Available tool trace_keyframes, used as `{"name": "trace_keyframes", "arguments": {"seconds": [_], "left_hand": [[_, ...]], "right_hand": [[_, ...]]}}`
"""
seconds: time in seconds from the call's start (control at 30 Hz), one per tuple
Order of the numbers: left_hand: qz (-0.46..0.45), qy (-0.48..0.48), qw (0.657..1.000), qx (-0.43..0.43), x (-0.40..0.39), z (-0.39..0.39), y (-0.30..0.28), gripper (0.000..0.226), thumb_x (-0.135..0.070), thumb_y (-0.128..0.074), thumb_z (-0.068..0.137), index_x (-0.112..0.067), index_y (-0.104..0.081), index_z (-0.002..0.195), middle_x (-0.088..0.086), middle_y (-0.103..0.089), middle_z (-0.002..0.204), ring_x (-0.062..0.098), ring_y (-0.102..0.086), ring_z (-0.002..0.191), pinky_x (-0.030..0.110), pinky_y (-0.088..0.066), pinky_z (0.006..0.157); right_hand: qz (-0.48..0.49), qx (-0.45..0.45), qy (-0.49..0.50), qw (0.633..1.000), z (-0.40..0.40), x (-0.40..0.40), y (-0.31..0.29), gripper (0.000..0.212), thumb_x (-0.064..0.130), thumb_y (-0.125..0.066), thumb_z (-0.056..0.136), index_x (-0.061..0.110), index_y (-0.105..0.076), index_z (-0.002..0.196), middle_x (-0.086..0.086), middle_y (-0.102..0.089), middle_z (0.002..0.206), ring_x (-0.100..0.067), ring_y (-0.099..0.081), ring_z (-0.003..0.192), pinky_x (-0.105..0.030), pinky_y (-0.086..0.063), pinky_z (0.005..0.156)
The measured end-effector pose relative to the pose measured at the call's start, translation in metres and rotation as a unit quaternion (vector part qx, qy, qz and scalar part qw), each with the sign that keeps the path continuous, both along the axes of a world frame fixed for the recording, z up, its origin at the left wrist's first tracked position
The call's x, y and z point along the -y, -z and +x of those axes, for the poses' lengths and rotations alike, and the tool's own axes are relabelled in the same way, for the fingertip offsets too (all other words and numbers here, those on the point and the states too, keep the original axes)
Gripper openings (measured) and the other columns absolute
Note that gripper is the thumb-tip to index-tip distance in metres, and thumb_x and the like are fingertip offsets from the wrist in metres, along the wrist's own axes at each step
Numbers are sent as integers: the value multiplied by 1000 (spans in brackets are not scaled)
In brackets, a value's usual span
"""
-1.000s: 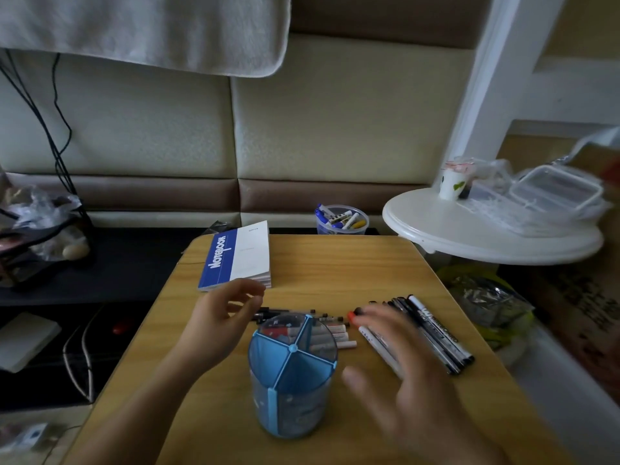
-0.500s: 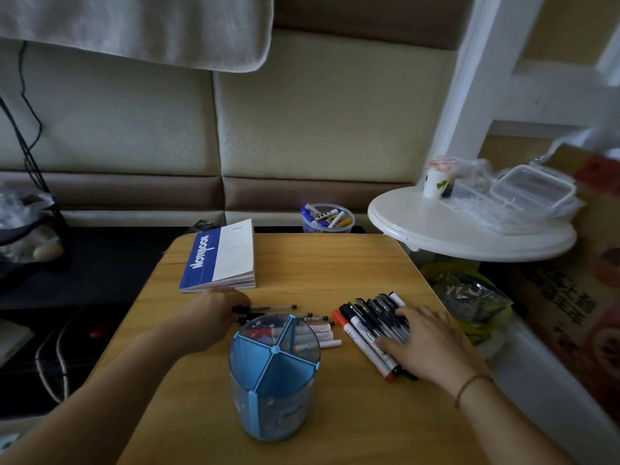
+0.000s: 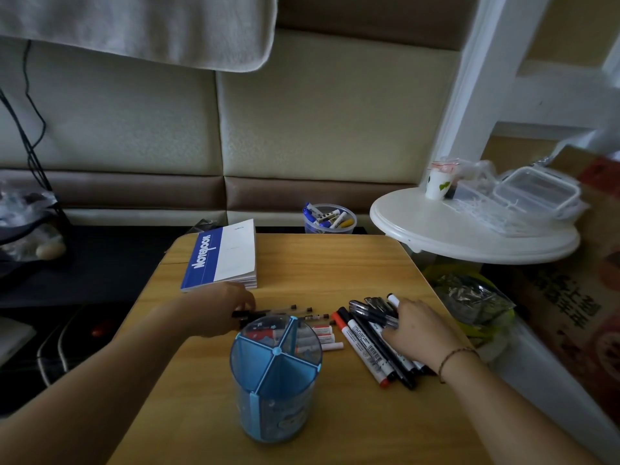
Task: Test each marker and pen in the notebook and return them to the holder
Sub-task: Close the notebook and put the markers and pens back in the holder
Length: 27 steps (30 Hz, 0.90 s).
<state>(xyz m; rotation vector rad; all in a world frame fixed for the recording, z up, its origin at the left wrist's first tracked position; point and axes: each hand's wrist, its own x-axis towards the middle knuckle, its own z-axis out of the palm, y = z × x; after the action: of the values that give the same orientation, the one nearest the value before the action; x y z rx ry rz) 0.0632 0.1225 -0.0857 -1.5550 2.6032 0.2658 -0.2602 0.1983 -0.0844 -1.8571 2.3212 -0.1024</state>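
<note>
A blue see-through holder point(image 3: 275, 380) with divided compartments stands near the front of the wooden table point(image 3: 335, 263). Behind it lie thin black pens point(image 3: 302, 310) and white markers point(image 3: 323, 337). My left hand point(image 3: 218, 312) is down on the left ends of the thin pens, its fingers curled over one; the fingertips are hidden. To the right lies a heap of black pens and markers point(image 3: 365, 333). My right hand point(image 3: 419, 330) rests on top of that heap, fingers spread across it. The closed blue-and-white notebook point(image 3: 224, 256) lies at the back left.
A clear cup of more markers point(image 3: 330, 219) stands behind the table's far edge. A round white side table point(image 3: 469, 236) with plastic boxes overhangs the right corner. A dark low shelf and cables lie to the left, bags and a cardboard box to the right.
Both hands came down from hovering: the left onto the thin pens behind the holder, the right onto the marker heap. Over the last half second they have hardly shifted.
</note>
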Motion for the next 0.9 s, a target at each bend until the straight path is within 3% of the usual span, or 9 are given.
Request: {"name": "trace_keyframes", "arguments": {"seconds": [0.17,0.4,0.47,0.53,0.63,0.67,0.77,0.83,0.9], "left_hand": [[6,13,1000,16,0,0,0,23,-31,-64,91,-35,-57,113,-13,-58,113,9,-54,106,28,-47,96],[25,25,998,45,-5,0,-4,23,-35,-62,92,-32,-54,114,-11,-58,111,10,-55,102,28,-48,92],[24,26,999,33,-7,2,-3,22,-35,-62,92,-33,-53,112,-12,-56,110,10,-55,101,27,-48,91],[15,26,999,17,-9,4,-2,23,-36,-63,91,-34,-53,112,-13,-56,110,8,-55,100,26,-48,90],[8,21,1000,2,-11,7,1,25,-38,-64,90,-34,-54,113,-14,-58,110,6,-56,99,24,-48,87],[9,20,1000,0,-12,7,1,23,-38,-64,91,-34,-54,112,-14,-58,109,6,-56,97,24,-48,86],[20,14,1000,-7,-13,6,1,17,-36,-60,94,-33,-54,109,-12,-59,106,7,-56,94,24,-49,86],[25,13,1000,-12,-13,6,1,15,-34,-58,95,-31,-54,110,-11,-59,106,7,-57,94,24,-49,86],[30,11,999,-17,-14,8,0,16,-33,-58,96,-31,-55,111,-11,-60,107,7,-57,96,26,-50,88]], "right_hand": [[27,-13,8,1000,8,7,-4,17,33,-61,87,19,-51,84,1,-62,80,-14,-61,66,-25,-47,50],[73,-10,14,997,11,11,-10,24,41,-60,88,26,-45,76,5,-58,77,-13,-58,67,-28,-50,60],[77,-4,6,997,9,12,-11,21,40,-57,91,21,-50,84,5,-57,77,-13,-58,68,-27,-48,58],[81,14,0,997,6,11,-11,22,36,-54,94,19,-54,109,4,-59,82,-12,-56,62,-25,-45,54],[86,32,-3,996,1,10,-9,43,29,-51,94,16,-48,135,2,-66,116,-11,-50,54,-24,-44,51],[85,31,-5,996,0,10,-9,46,28,-52,94,17,-45,138,4,-65,118,-11,-49,53,-25,-43,50],[92,7,-19,996,2,10,-13,29,26,-50,95,23,-49,124,13,-49,77,-11,-48,56,-23,-39,49],[100,15,-24,995,1,12,-15,18,27,-47,98,23,-47,116,13,-39,72,-10,-47,56,-23,-38,49],[110,59,-26,992,-5,13,-16,9,27,-44,99,20,-48,102,7,-48,74,-12,-48,58,-23,-40,51]]}}
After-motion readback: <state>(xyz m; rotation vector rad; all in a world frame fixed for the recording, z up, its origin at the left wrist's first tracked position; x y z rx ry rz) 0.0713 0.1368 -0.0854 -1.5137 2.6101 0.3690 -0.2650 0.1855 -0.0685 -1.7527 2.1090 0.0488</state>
